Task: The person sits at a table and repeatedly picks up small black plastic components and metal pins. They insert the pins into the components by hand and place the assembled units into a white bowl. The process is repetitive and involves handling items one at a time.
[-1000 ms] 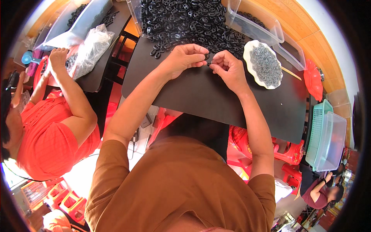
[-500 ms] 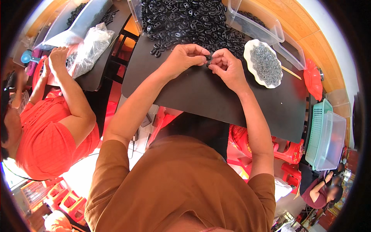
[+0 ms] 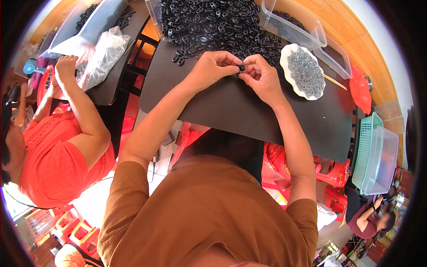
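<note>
At upper centre of the frame, the left hand and right hand pinch a small glossy black piece, below heaped black two-holed ovals

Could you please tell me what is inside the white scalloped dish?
The white scalloped dish holds a heap of small grey pieces; the heap covers the dish's bottom, so anything underneath cannot be seen.

Small black piece half-hidden by fingertips, black heap cropped at top
</note>
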### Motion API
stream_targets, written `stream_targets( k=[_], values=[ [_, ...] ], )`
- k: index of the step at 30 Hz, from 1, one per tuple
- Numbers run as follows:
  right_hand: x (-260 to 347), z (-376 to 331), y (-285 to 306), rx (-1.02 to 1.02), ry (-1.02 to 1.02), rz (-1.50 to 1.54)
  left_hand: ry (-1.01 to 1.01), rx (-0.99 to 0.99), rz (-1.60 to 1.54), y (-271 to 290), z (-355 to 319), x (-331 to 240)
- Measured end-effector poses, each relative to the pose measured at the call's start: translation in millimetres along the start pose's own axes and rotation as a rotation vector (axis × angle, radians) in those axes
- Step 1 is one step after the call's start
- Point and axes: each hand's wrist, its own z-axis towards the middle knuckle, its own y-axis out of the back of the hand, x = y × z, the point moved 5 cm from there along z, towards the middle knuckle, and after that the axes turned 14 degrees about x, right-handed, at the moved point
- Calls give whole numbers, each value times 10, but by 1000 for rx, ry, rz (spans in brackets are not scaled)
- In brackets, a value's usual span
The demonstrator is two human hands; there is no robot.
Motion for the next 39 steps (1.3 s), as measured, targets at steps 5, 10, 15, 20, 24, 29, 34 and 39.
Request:
stream_targets(
  k=[5,10,15,20,24,29,34,39],
  values=[
    [0,4,-11,-3,14,-32,2,-2,49,-15,-8,-5],
    [-21,1,-22,-21,23,-24,9,-10,188,-27,-19,-42],
    [9,-5,-36,-64,56,-99,-15,-42,266,-32,-33,-67],
    [10,-10,-53,-94,48,-259,-60,-65,421,-65,-67,-109],
    [43,-14,-33,-72,39,-304,-77,-68,454,-91,-77,-131],
    [61,-25,0,-15,15,-258,-101,-69,471,-104,-86,-145],
    [67,-42,-27,-10,16,-252,-78,-48,455,-102,-109,-173],
    [91,-78,-21,37,-9,-264,-55,-13,438,-115,-121,-146]
  ],
)
